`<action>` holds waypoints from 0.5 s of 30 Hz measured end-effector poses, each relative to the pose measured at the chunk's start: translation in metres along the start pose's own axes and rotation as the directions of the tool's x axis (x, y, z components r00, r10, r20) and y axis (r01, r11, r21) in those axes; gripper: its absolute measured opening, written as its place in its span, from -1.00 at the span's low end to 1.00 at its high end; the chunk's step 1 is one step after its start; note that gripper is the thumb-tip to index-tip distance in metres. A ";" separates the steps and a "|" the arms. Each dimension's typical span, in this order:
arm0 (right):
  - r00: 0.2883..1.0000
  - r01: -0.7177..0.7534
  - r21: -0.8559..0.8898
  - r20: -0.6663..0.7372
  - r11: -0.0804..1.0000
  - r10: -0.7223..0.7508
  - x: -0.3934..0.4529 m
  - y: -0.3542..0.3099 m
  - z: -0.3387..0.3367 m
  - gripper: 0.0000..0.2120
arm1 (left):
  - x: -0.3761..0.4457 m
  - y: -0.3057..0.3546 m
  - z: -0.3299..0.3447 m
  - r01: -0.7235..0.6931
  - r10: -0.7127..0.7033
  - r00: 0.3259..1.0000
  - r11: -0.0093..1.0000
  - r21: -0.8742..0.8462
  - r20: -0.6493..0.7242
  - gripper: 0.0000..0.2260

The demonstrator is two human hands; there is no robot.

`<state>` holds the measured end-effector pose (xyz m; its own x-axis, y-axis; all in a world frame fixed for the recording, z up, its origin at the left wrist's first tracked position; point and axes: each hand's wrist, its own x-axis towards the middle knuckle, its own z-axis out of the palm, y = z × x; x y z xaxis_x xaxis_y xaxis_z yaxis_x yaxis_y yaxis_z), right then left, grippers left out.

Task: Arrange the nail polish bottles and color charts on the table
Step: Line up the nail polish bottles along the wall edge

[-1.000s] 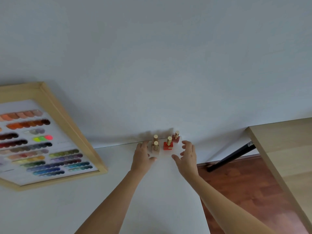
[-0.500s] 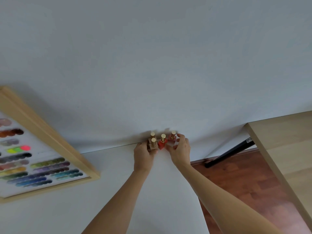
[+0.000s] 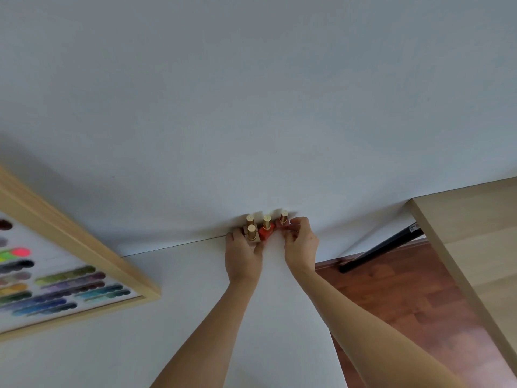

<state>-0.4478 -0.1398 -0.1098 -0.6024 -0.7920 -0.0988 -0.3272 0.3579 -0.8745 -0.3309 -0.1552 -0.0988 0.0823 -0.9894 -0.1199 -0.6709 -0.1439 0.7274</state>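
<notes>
At frame centre, the left hand [image 3: 242, 254] and right hand [image 3: 301, 242] pinched four small gold-capped glass nail polish bottles [image 3: 265, 232] against the wall; light, breakable, likely best gripped by their square bases.

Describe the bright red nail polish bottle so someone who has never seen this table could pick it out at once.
Follow the white table to its far edge against the wall, where four gold-capped bottles cluster between the left hand and right hand. The bright red nail polish bottle stands upright in the middle. It alone is vivid red: the beige bottles sit left, the duller red bottle right.
</notes>
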 end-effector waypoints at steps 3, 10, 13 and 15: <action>1.000 0.004 0.009 -0.004 1.000 -0.004 0.002 0.001 0.001 -0.90 | -0.004 0.005 0.004 0.023 -0.021 0.999 0.999 0.034 -0.033 -0.62; 1.000 -0.008 0.034 0.008 0.999 0.008 0.003 0.006 0.002 -0.90 | 0.000 0.013 0.011 0.100 -0.103 0.993 0.994 -0.045 -0.059 -0.51; 1.000 -0.008 0.035 0.009 0.999 0.007 0.004 0.006 0.002 -0.90 | 0.000 0.010 0.013 0.095 -0.099 0.994 0.992 -0.082 -0.041 -0.50; 1.000 -0.007 0.035 0.013 0.999 0.007 0.005 0.006 0.002 -0.90 | 0.001 0.009 0.013 0.099 -0.101 0.995 0.993 -0.071 -0.028 -0.51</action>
<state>-0.4514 -0.1428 -0.1166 -0.5952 -0.7959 -0.1107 -0.2973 0.3461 -0.8898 -0.3459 -0.1572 -0.1014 0.1699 -0.9700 -0.1741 -0.6058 -0.2422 0.7579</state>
